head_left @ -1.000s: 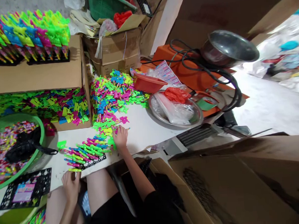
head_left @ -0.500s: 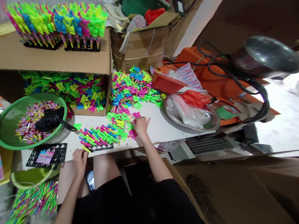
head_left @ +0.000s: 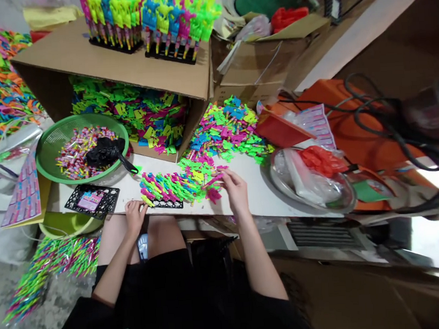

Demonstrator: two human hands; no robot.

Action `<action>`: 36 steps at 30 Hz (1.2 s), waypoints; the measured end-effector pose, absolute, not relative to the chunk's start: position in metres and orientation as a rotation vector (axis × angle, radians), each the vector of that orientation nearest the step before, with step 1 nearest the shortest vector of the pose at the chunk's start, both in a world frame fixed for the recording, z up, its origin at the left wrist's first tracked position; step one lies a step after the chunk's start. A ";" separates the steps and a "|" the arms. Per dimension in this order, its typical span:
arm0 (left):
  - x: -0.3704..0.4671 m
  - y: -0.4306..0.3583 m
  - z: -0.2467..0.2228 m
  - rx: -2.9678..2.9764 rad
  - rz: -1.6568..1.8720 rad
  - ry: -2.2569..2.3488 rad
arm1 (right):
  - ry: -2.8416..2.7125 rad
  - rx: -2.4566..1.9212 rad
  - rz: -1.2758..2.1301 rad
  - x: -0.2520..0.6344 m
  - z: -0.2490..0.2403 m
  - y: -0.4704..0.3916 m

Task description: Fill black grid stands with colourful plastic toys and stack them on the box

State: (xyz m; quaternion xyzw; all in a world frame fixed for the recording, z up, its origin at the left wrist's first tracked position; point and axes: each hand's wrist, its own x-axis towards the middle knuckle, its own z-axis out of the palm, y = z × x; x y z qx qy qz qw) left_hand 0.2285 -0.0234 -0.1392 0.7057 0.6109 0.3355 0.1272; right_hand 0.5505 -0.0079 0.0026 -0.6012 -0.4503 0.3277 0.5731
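In my right hand [head_left: 238,192] is a pink plastic piece [head_left: 215,179], pinched between thumb and fingertips above the right end of a row. That row is made of slanted pink, green, blue and yellow plastic toys [head_left: 169,186], lying over a black perforated rack [head_left: 168,204]. At its left end, my left hand [head_left: 135,215] has its fingers closed on a yellow plastic piece [head_left: 146,200] near the table's front edge. Loose pink pieces [head_left: 214,194] lie just left of my right hand. Behind them spreads a heap of mixed coloured toys [head_left: 228,129].
A green basket [head_left: 43,163] holds small capsules and a black bag. Near it lie black racks [head_left: 110,203] with a printed card. An open cardboard box [head_left: 113,74] of toys carries filled racks on top. At right stands a metal basin [head_left: 280,188] with plastic bags.
The view has shifted left, so things appear farther right. My right hand has lifted a pink piece from the table towards the row. My left hand stays at the row's left end.
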 end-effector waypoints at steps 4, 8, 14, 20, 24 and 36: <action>0.229 -0.025 -0.143 2.038 0.997 1.788 | -0.873 -1.205 1.135 0.504 -0.012 -0.025; 0.230 -0.026 -0.145 2.025 1.005 1.793 | -0.976 -1.279 1.243 0.456 -0.036 -0.046; 0.230 -0.025 -0.146 2.029 1.027 1.782 | -1.275 -1.447 0.890 0.413 -0.064 -0.053; 0.231 -0.025 -0.150 2.042 1.054 1.797 | -1.488 -1.628 0.736 0.407 -0.086 -0.055; 0.231 -0.024 -0.155 2.074 1.113 1.790 | -1.482 -1.502 0.838 0.402 -0.104 -0.054; 0.231 -0.022 -0.159 2.068 1.160 1.791 | -1.515 -1.419 0.882 0.392 -0.133 -0.037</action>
